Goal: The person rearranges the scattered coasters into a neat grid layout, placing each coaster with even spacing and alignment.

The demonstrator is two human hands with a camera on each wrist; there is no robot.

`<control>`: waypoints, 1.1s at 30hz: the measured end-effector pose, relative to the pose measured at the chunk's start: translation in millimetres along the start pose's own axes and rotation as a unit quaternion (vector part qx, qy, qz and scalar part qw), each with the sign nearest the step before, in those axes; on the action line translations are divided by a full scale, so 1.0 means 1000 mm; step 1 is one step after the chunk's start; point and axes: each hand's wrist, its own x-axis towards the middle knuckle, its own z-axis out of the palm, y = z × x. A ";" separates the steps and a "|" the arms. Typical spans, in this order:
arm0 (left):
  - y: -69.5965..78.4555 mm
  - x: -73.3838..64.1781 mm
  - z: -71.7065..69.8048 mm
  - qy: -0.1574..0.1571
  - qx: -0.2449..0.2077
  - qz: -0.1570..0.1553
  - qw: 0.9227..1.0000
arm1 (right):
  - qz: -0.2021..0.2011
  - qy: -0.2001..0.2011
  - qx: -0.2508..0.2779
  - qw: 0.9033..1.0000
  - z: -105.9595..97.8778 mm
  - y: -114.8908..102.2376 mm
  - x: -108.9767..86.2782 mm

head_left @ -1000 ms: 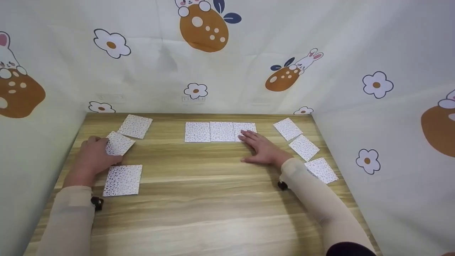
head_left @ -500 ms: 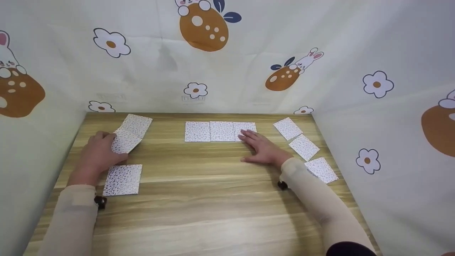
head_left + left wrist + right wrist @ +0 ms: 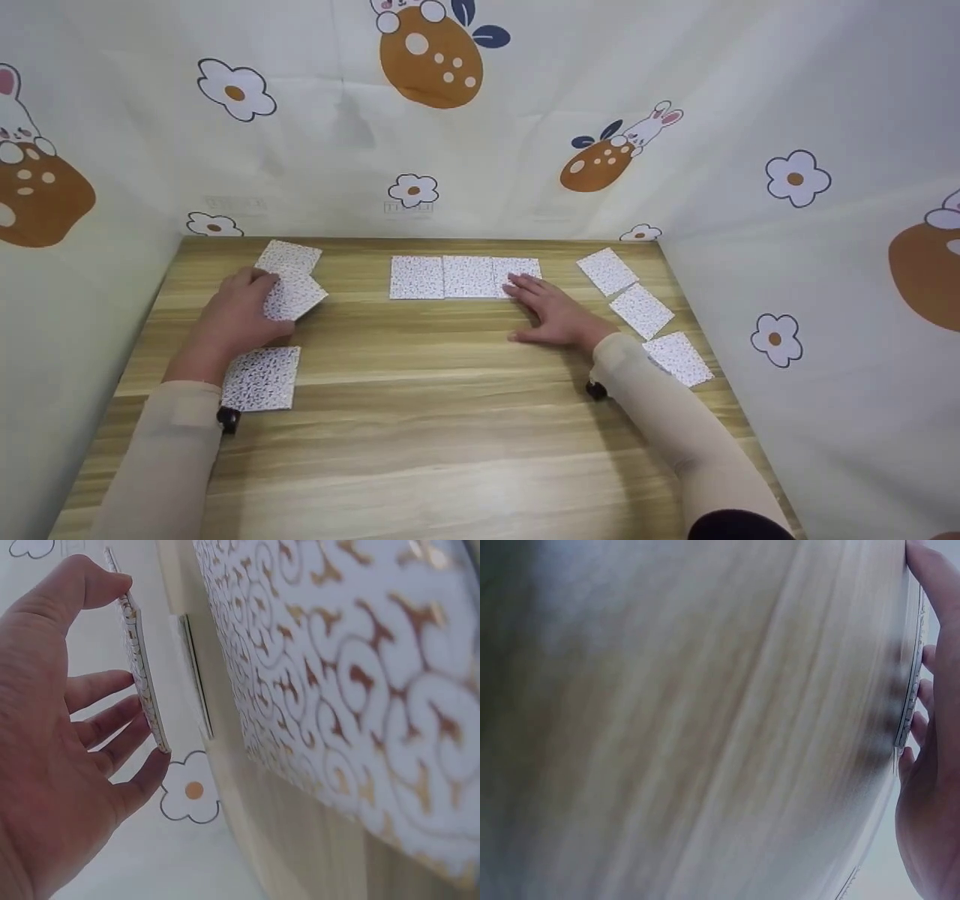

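My left hand (image 3: pixel 240 311) grips a thin white square tile (image 3: pixel 295 296) with a gold swirl pattern by its edges. Thumb and fingers hold it raised off the table in the left wrist view, where the tile (image 3: pixel 141 664) appears edge-on. Behind it lies another tile (image 3: pixel 289 255), partly covered in the head view. A third tile (image 3: pixel 262 379) is close to my left wrist. My right hand (image 3: pixel 559 315) rests with extended fingers on the right-hand tile (image 3: pixel 517 267) of a row of three. The other two in that row are the middle tile (image 3: pixel 468 277) and the left-hand tile (image 3: pixel 417 277).
Along the right edge of the wooden table (image 3: pixel 420 420) lie three more tiles: a far one (image 3: pixel 607 271), a middle one (image 3: pixel 642 310) and a near one (image 3: pixel 679 360), partly behind my right sleeve. A printed curtain (image 3: pixel 315 150) encloses the table's back and sides.
My left hand has lifted its tile and carried it to the right, so that it now overlaps the far-left tile in view. The right hand has stayed in place.
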 end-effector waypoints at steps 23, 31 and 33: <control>0.058 0.019 0.028 -0.053 0.035 0.123 0.990 | -0.002 -0.003 0.001 1.000 -0.001 -0.001 0.001; 0.074 0.025 0.043 -0.070 0.054 0.138 0.987 | 0.003 -0.003 -0.004 1.000 0.000 0.001 0.000; 0.078 0.025 0.046 -0.077 0.050 0.141 0.986 | 0.003 -0.004 -0.004 1.000 0.001 0.001 0.000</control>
